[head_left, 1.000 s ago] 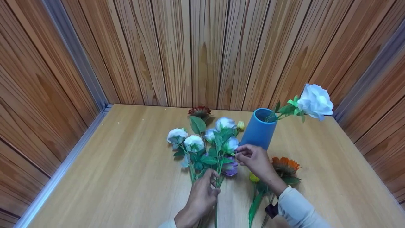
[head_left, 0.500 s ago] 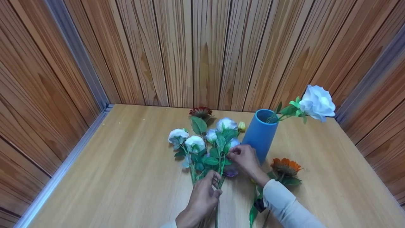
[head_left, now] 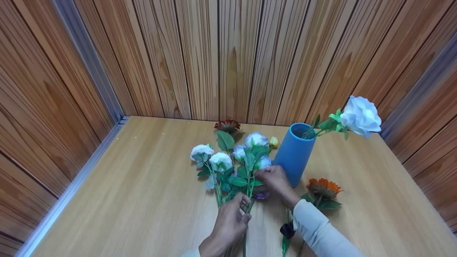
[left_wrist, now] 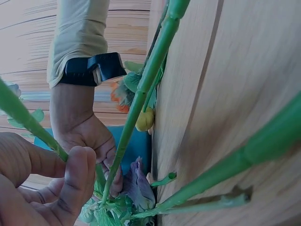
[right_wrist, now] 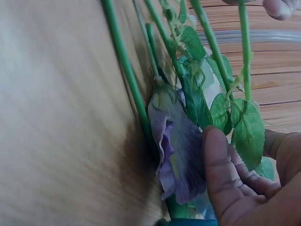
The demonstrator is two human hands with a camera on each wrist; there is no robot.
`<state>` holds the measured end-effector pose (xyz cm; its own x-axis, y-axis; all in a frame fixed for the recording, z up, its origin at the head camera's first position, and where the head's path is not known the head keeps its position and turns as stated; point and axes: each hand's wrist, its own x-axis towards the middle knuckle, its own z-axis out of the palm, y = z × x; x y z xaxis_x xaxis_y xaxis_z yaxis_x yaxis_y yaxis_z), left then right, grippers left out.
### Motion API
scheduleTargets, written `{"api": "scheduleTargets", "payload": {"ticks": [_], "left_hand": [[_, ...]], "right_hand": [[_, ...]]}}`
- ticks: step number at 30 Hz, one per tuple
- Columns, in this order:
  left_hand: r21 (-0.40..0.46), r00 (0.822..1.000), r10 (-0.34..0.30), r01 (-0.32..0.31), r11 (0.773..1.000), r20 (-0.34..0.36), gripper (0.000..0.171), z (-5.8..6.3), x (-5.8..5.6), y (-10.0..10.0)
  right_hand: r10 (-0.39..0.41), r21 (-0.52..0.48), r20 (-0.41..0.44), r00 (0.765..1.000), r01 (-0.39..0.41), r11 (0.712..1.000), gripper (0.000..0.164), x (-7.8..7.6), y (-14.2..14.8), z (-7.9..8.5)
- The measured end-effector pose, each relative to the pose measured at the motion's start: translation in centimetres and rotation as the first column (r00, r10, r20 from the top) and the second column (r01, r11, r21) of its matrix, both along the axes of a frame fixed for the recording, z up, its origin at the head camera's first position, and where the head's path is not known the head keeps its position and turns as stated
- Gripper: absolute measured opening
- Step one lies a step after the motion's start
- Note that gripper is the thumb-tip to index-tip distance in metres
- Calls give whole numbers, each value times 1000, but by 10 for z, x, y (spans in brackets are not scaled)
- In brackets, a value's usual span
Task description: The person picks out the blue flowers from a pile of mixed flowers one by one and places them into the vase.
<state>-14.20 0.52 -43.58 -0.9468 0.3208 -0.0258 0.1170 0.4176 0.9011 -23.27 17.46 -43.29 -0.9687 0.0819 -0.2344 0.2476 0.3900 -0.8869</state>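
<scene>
My left hand [head_left: 228, 221] pinches a green flower stem [left_wrist: 28, 117] between thumb and fingertips, low on a spray of pale blue-white flowers [head_left: 256, 140]. Higher on that spray, my right hand [head_left: 276, 180] has its fingers curled in at the stem and leaves [right_wrist: 247, 132], just under a bloom. In the right wrist view, its thumb lies beside a purple flower [right_wrist: 176, 146] that is low over the table. Left of the spray lies another stem with white flowers [head_left: 220, 162]. A blue vase [head_left: 294, 157] stands right behind my right hand, holding one large pale blue-white rose [head_left: 361, 116].
A dark red flower [head_left: 227, 125] lies at the back of the table [head_left: 142, 192], near a yellow bud [head_left: 274, 142]. An orange flower [head_left: 324, 187] is right of my right forearm. A black band [left_wrist: 91, 69] circles the right wrist. Wood-panelled walls enclose the table.
My right hand has moved left and slightly down from beside the bloom to the stem and leaves, covering part of the purple flower. The left hand stays on its stem.
</scene>
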Motion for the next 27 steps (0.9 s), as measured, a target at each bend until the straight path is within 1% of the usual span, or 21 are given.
{"api": "scheduleTargets", "payload": {"ticks": [3, 5, 8, 10, 13, 15, 17, 20, 23, 27], "left_hand": [[-2, 1000, -7, 7, 1000, 5, 29, 0, 0, 0], [-7, 1000, -11, 11, 1000, 3, 30, 0, 0, 0], [-45, 999, -6, 4, 999, -38, 29, -1, 0, 1], [-73, 998, -1, -4, 997, -63, 29, -1, 0, 1], [-111, 995, 7, -18, 994, -99, 29, -1, -1, 1], [-122, 996, 8, -19, 992, -92, 29, -1, -1, 1], [-134, 996, 8, -21, 991, -94, 29, -1, -2, 1], [-152, 996, 8, -22, 988, -93, 29, -1, -2, 1], [-165, 995, 7, -24, 986, -99, 28, -2, -3, 1], [-161, 994, 9, -26, 987, -109, 28, -2, -3, 0]], "right_hand": [[-25, -85, 61, 998, 31, 996, 30, -1, -1, -2], [-44, -117, 89, 995, 54, 992, 29, -2, -3, -3], [-51, -178, 119, 992, 72, 981, 23, -1, -4, -3], [-53, -210, 113, 992, 76, 975, 21, 0, -5, -1], [-46, -211, 72, 996, 60, 976, 18, 1, -7, 0], [-50, -160, 23, 998, 53, 986, 19, 1, -7, 2], [-46, -124, -1, 999, 46, 991, 18, 1, -7, 3], [-42, -105, -12, 999, 40, 994, 19, 2, -7, 4], [-45, -116, -4, 999, 44, 992, 19, 2, -6, 4], [-57, -115, -18, 998, 54, 992, 18, 2, -7, 5]]}}
